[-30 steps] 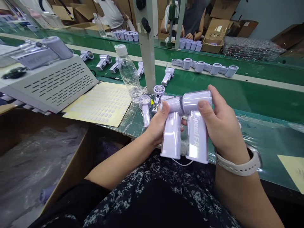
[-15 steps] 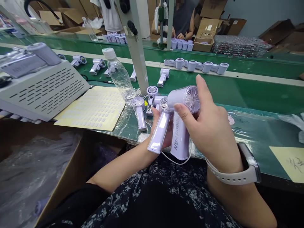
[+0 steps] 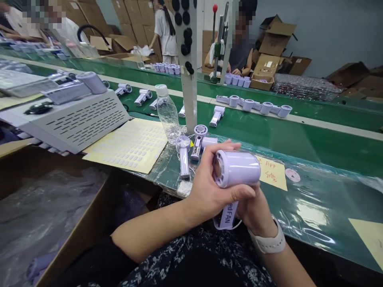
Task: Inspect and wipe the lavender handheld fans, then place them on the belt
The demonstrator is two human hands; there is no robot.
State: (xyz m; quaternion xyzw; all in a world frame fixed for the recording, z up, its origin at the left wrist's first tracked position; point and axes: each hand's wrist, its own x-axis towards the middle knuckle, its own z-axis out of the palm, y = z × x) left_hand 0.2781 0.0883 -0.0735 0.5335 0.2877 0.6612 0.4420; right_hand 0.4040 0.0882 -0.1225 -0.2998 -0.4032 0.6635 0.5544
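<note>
A glossy lavender handheld fan (image 3: pixel 243 169) is held up in front of me, its barrel-shaped head lying sideways and a vented round end facing left. My left hand (image 3: pixel 209 183) is closed around that head, thumb below and fingers over the top. Beneath it shows a handle with dark "FAN" lettering, tilted down toward my lap. My right hand (image 3: pixel 259 211) is closed at the handle's right side, its fingers mostly hidden behind the fan. Whether a second fan is hidden between my hands, I cannot make out. On the bench, another lavender fan (image 3: pixel 184 161) lies beside an opened one (image 3: pixel 196 147).
A plastic bottle (image 3: pixel 168 115) stands by a metal post (image 3: pixel 190 95). Left of it lie a yellow sticker sheet (image 3: pixel 128 145) and a slotted metal box (image 3: pixel 89 119). Several fans rest along the green conveyor (image 3: pixel 317 137). Co-workers sit and stand beyond. An open carton (image 3: pixel 86 223) is below left.
Two fans were visible in my hands; now one head shows. My left hand has come up around the head, and my right hand has moved down toward the handle. The view has shifted.
</note>
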